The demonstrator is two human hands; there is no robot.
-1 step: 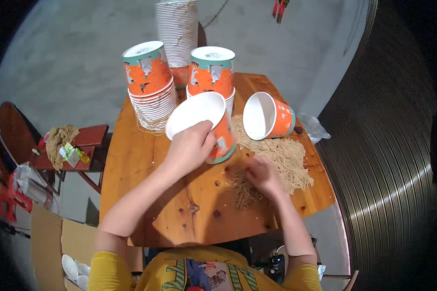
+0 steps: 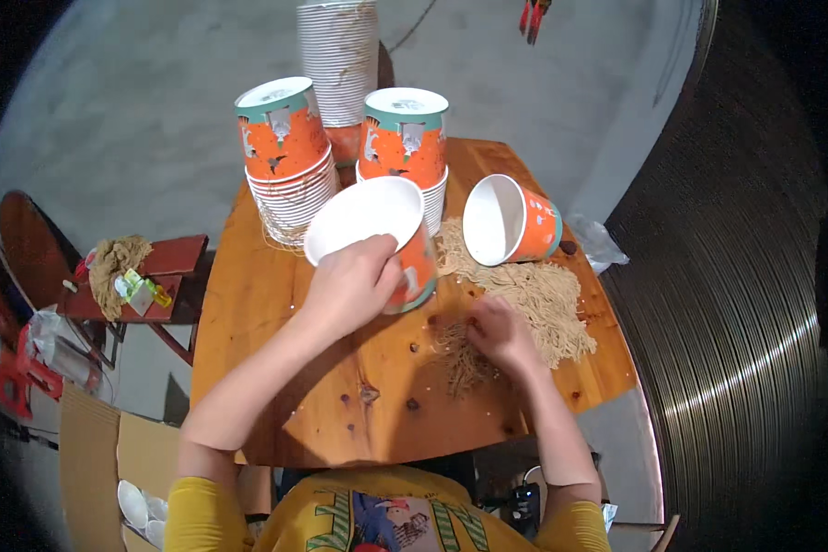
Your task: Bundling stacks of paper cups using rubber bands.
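My left hand (image 2: 351,285) grips the rim of an orange paper tub (image 2: 412,276), thumb outside and fingers inside its white mouth, holding it tilted over the wooden table (image 2: 285,368). Low over the table, my right hand (image 2: 504,336) is closed on some tan strings (image 2: 460,363) that hang down from its fingers. Beside that hand a flat heap of tan strings (image 2: 547,308) spreads over the table. Another orange paper tub (image 2: 534,225) lies on its side at the heap's far edge, its open mouth facing left.
Upside-down tub stacks stand at the table's far side, one at left (image 2: 281,138), one at right (image 2: 405,138), and a taller stack (image 2: 339,64) behind. A red bench (image 2: 179,258) is off to the left, a cardboard box (image 2: 87,460) lower left. A ribbed dark surface (image 2: 736,304) curves along the right.
My left hand has shifted slightly left with the tub. My right hand stays in nearly the same place by the strings.
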